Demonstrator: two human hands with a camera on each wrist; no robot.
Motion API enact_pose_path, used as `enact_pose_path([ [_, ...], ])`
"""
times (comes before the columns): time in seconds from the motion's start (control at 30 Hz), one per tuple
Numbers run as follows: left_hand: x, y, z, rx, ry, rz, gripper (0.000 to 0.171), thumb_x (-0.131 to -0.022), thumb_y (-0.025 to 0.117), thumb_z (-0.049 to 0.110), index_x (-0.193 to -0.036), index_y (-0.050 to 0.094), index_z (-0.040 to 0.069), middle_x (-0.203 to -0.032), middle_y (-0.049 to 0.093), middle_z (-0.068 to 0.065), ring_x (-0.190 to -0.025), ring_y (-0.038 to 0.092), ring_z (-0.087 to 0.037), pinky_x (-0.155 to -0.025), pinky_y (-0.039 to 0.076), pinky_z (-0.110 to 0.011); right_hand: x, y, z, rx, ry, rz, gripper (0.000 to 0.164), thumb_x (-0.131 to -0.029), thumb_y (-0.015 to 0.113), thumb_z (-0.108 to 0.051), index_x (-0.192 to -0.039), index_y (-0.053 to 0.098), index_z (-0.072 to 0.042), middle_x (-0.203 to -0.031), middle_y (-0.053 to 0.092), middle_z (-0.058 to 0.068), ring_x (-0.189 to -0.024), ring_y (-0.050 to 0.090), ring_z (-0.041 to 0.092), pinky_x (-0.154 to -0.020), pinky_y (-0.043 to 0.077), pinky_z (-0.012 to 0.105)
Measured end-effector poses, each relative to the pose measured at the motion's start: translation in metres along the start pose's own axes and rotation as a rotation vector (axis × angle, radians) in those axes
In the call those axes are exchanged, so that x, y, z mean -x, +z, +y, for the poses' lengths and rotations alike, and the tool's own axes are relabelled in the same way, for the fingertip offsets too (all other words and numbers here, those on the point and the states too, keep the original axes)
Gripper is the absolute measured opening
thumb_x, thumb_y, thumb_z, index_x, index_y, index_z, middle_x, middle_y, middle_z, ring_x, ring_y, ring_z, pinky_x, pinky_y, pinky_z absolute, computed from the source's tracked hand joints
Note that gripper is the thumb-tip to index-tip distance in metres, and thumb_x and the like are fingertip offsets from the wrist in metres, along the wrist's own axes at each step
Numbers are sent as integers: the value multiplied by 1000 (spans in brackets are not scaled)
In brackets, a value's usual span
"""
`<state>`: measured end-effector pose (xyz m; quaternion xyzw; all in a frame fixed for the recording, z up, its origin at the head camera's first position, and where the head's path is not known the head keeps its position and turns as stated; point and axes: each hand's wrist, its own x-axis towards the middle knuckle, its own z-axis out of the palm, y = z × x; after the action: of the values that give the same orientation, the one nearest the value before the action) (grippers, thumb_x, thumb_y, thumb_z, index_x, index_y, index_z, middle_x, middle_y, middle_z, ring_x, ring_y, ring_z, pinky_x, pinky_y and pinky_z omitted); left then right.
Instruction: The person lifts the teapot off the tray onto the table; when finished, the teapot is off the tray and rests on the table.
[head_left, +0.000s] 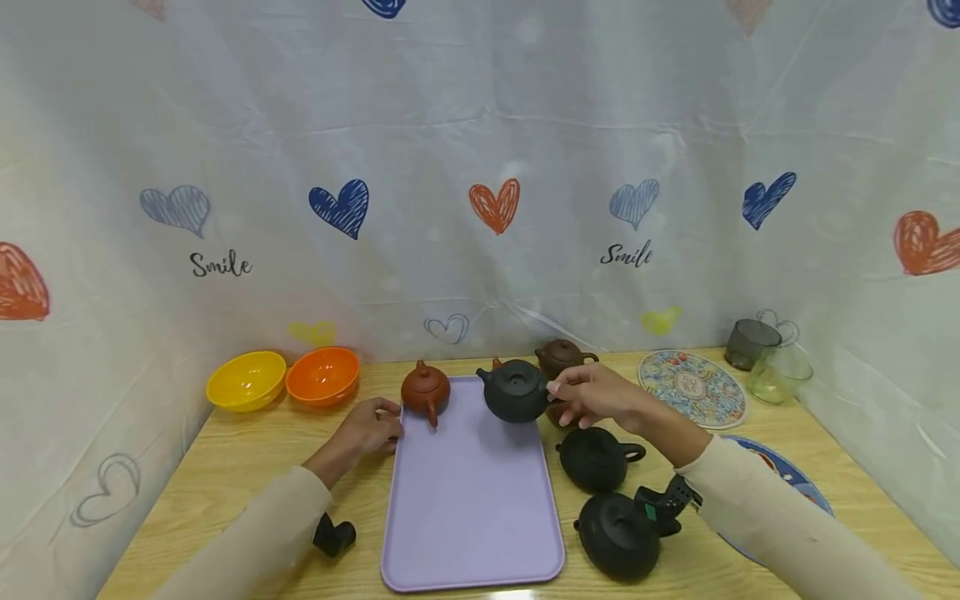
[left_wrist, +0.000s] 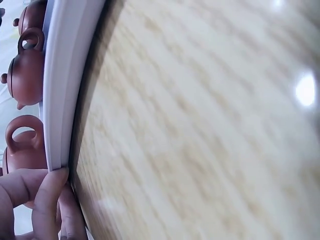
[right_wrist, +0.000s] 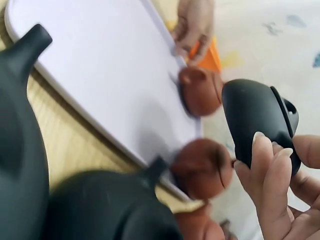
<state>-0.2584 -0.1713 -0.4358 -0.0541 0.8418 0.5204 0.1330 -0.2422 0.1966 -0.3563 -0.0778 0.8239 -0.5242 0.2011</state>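
My right hand (head_left: pixel 600 393) grips a black teapot (head_left: pixel 516 392) at its handle side, holding it in the air over the far right of a lilac tray (head_left: pixel 474 500). At the tray's left rim is my left hand (head_left: pixel 369 427), its fingertips pinching the edge. A reddish-brown teapot (head_left: pixel 426 390) sits on the tray's far left corner. Another reddish teapot (right_wrist: pixel 202 167) stands at the far right of the tray, mostly hidden behind the black teapot in the head view. To the right of the tray stand two more black teapots (head_left: pixel 596 460), the nearer one (head_left: pixel 618 537) larger.
A dark brown teapot (head_left: pixel 559 358) stands behind the right hand. Yellow (head_left: pixel 247 382) and orange (head_left: pixel 323 377) bowls are at the far left. Farther right are a patterned round mat (head_left: pixel 693 387), a blue round mat (head_left: pixel 787 475) and two cups (head_left: pixel 780 375). A small black object (head_left: pixel 333 535) lies near the left sleeve.
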Motion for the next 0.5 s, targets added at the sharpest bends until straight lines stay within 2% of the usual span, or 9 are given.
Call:
enact_pose_path([
  [0.2,2,2,-1,-34,-7,23,39,-90,63,1,-127,55,-6,-88,62,-13,-73,60,-18,-62,58,-27,12,-32,10,-14,-24,7,30,-103,56,-27,-113,63,0,-96,60,8,-77,69,16,-63,56,28],
  [0.33,2,2,0,-38,-7,27,40,-89,63,1,-128,56,-6,-88,63,-13,-73,60,-17,-62,58,-27,19,-53,21,-20,-31,21,34,-103,56,-31,-118,63,-1,-109,61,9,-84,69,18,-69,57,34],
  [0.5,2,0,-1,-29,-4,1,41,-90,64,2,-129,54,-6,-95,63,-15,-78,63,-17,-67,60,-29,25,-76,32,-17,-32,27,36,-104,53,-34,-121,60,-3,-118,61,6,-88,67,16,-71,58,33],
])
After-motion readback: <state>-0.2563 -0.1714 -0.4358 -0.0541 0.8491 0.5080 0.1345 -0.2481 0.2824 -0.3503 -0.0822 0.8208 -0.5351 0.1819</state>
